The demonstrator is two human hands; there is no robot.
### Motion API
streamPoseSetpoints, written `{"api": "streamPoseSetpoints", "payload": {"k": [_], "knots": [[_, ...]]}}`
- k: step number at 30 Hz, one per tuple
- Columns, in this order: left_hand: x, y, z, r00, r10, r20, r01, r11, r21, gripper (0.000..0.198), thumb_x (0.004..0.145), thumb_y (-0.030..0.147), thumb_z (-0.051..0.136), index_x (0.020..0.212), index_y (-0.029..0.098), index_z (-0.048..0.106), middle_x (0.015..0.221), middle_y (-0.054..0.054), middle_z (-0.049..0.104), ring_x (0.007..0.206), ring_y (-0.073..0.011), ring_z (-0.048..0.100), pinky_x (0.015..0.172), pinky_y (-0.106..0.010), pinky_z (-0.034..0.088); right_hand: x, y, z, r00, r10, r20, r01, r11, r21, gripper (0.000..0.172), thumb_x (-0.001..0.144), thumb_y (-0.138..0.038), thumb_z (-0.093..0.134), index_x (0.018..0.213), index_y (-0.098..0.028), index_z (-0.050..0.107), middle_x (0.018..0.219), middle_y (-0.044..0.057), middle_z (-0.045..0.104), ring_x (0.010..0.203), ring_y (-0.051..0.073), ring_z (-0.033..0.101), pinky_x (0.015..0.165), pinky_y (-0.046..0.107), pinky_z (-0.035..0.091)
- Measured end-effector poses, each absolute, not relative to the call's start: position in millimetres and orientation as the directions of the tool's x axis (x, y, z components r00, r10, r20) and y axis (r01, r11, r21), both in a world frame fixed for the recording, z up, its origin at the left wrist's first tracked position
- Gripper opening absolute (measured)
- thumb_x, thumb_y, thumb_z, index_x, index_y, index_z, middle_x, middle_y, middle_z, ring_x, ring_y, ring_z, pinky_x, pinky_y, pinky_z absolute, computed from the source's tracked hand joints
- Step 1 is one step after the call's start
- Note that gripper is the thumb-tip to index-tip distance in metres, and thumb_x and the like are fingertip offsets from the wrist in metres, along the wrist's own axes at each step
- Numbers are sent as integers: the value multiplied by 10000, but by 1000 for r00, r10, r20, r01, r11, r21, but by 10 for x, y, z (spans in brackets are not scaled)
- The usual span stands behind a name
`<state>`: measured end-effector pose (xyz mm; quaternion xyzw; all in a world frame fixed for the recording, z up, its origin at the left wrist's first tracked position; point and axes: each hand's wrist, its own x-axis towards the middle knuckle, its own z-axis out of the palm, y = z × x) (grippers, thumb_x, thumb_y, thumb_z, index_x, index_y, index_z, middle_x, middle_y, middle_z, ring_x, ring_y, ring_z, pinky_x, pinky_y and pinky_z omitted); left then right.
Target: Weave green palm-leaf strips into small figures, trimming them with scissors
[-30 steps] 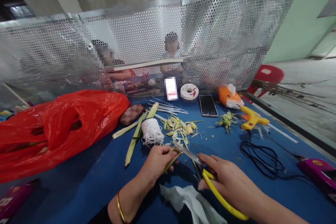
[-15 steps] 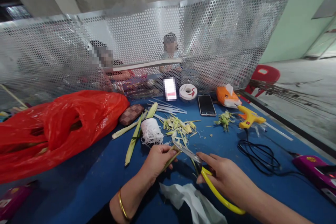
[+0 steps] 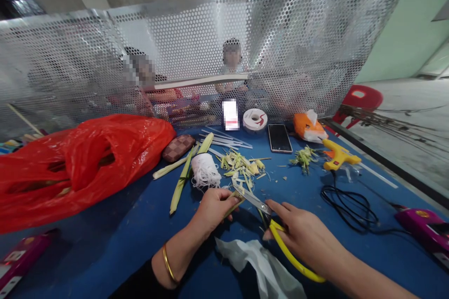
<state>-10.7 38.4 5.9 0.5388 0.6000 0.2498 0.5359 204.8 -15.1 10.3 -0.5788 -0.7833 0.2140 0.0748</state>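
My left hand (image 3: 214, 208) pinches a narrow green leaf strip (image 3: 234, 202), part of it covered by my fingers. Yellow-handled scissors (image 3: 291, 254) are in my right hand (image 3: 296, 226), their blades meeting the strip's upper end just past my left fingertips. Beyond my hands lies a loose heap of pale green leaf clippings (image 3: 242, 164). A spool of white string (image 3: 205, 170) stands left of the heap, with long green husk-like leaves (image 3: 180, 184) beside it. Crumpled white tissue (image 3: 257, 261) rests on the blue table below the scissors.
A red plastic bag (image 3: 87, 159) and a checkered case (image 3: 178, 148) lie left. Toward the back are a white tape roll (image 3: 255, 124), a phone (image 3: 279, 138) and a tissue pack (image 3: 308, 127). A yellow glue gun (image 3: 338, 155) with black cord sits right, before a perforated metal screen (image 3: 196, 51).
The view has shifted slightly, so the table things appear a little further right and higher. Both hands keep hold of the strip and scissors, nearly in the same pose.
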Motion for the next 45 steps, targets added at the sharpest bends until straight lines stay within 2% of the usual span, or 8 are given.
{"api": "streamPoseSetpoints", "payload": {"k": [12,17,26,28,31,34,38,45], "knots": [[-149,417,113,136,936,-325,321,269,908,290,727,419,671,728,129,687,630,-32,663,414,-79,499,374,-182,287,2154,-51,8,-263,963,57,841,258,-476,397,884,-392,507,1240,-230,578,1036,95,718,884,264,701,696,320,510],[-247,453,470,98,970,-223,127,210,969,264,692,366,703,792,122,684,685,-42,666,476,-84,529,417,-185,334,2374,142,-9,-58,993,101,956,84,-280,421,849,-304,514,1244,-161,539,1037,135,718,889,301,701,674,339,489],[-117,516,963,-30,992,-119,-308,104,946,291,568,289,810,797,130,727,681,-7,633,568,-81,541,533,-191,443,2379,201,194,-282,959,36,943,284,-170,296,780,-124,548,1048,-161,669,980,142,663,851,286,664,734,368,481],[-52,560,951,-52,993,-106,-383,78,921,290,537,274,828,769,131,728,659,6,624,544,-65,521,518,-178,417,2242,235,425,-335,936,112,904,352,-241,190,763,-160,603,936,-179,682,963,129,661,893,297,638,771,391,473],[-9,629,909,-49,995,-82,-447,52,893,287,508,251,846,733,119,724,640,2,633,537,-62,518,501,-168,383,1860,388,797,-327,903,278,706,429,-563,205,801,-313,646,980,-217,619,959,66,665,882,232,620,773,346,471],[-30,696,861,-11,998,-62,-490,49,871,310,496,245,862,737,107,723,664,-21,656,576,-90,556,540,-189,418,1404,627,959,-213,917,337,481,399,-781,270,703,-335,740,813,-216,525,772,-5,613,687,162,566,605,267,445],[-62,788,771,-61,997,-54,-503,16,864,339,466,204,884,743,115,709,685,-21,667,608,-101,579,602,-205,455,1091,895,786,-99,917,385,270,398,-877,228,775,-341,665,740,-213,479,645,-47,500,579,120,457,536,245,388],[-40,843,659,-76,989,-125,-485,72,872,314,518,242,860,747,125,680,667,-22,672,558,-123,603,570,-234,481,1256,1048,634,-178,970,163,-26,161,-987,278,746,-420,681,706,-184,539,589,-33,545,531,117,500,540,256,436]]}}
